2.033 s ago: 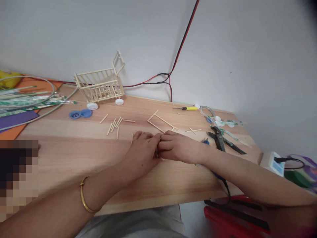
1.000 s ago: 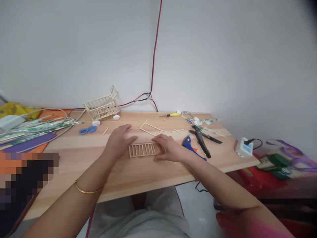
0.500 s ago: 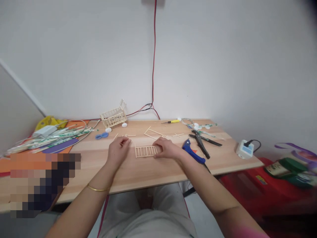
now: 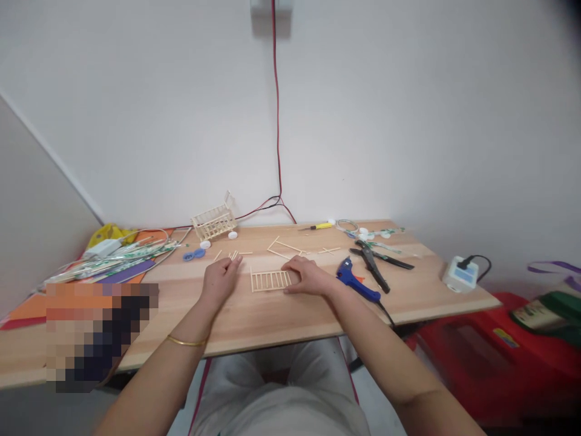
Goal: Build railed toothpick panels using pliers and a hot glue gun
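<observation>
A small ladder-like frame of thin wooden sticks (image 4: pixel 271 280) lies flat on the wooden table. My right hand (image 4: pixel 307 276) holds its right end between thumb and fingers, hiding part of that end. To the left of the frame, my left hand (image 4: pixel 220 280) is closed with its fingers curled together; what they hold, if anything, is hidden. Several short wooden sticks (image 4: pixel 233 255) show just beyond its fingertips. Farther back lies an angled piece of joined sticks (image 4: pixel 285 246). A small stick cart (image 4: pixel 214 223) with white round wheels stands at the back left.
Right of my hands lie a blue glue gun (image 4: pixel 356 281), black-handled cutters (image 4: pixel 374 266) and a yellow-handled tool (image 4: pixel 321 226). A white plug box (image 4: pixel 460 274) sits at the right edge. Packaged sticks (image 4: pixel 113 260) and coloured sheets cover the left. Blue caps (image 4: pixel 194 254) lie near the cart.
The view has shifted slightly, so the table appears a little further right and lower. The fingers of my left hand have curled in more. My right hand stays on the stick frame.
</observation>
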`<action>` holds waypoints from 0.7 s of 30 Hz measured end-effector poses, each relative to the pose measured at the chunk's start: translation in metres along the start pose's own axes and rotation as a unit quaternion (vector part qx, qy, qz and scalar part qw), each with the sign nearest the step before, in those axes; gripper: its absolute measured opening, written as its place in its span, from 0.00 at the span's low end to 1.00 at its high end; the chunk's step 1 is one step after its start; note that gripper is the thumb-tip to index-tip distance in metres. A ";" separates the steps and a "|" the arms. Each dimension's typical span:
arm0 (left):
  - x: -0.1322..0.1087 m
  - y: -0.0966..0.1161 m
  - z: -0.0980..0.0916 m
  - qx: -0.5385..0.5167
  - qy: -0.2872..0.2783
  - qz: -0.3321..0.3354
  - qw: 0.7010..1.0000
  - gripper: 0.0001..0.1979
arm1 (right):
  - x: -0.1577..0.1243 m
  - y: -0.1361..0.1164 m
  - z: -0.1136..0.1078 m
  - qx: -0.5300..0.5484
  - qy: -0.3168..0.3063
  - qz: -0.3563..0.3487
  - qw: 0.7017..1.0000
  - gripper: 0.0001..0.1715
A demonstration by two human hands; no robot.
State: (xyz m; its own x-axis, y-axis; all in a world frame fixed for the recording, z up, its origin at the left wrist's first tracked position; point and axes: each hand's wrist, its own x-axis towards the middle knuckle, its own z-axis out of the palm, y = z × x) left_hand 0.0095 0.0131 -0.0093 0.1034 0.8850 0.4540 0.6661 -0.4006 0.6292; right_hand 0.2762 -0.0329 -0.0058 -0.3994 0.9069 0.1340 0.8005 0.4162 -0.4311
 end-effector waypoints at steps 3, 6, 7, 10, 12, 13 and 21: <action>0.001 0.003 -0.001 0.015 -0.016 0.008 1.000 0.26 | 0.000 -0.001 -0.002 -0.003 -0.003 -0.002 1.000 0.30; 0.001 0.006 -0.001 0.034 -0.036 0.001 0.999 0.26 | -0.001 0.000 -0.003 0.007 -0.012 0.002 1.000 0.30; 0.000 0.007 -0.001 0.039 -0.046 -0.003 0.998 0.25 | -0.001 0.001 -0.002 0.013 -0.015 0.005 1.000 0.30; 0.001 0.008 0.001 0.054 -0.071 -0.006 0.996 0.25 | 0.000 0.008 0.000 0.030 -0.022 0.014 0.999 0.33; 0.002 0.009 0.002 0.068 -0.079 -0.003 0.995 0.24 | 0.001 0.012 0.001 0.036 -0.022 0.016 0.999 0.34; 0.001 0.009 0.003 0.080 -0.078 -0.001 0.994 0.24 | 0.001 0.012 0.001 0.037 -0.021 0.016 0.999 0.34; -0.011 0.014 0.009 0.186 -0.077 0.046 0.978 0.18 | -0.001 0.007 0.001 0.021 0.005 -0.006 1.000 0.30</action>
State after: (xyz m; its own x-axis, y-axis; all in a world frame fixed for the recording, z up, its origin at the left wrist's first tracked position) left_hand 0.0239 -0.0001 -0.0110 0.2668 0.8854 0.3806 0.8687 -0.3919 0.3029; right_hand 0.2817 -0.0307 -0.0093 -0.4034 0.9029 0.1481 0.7767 0.4235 -0.4662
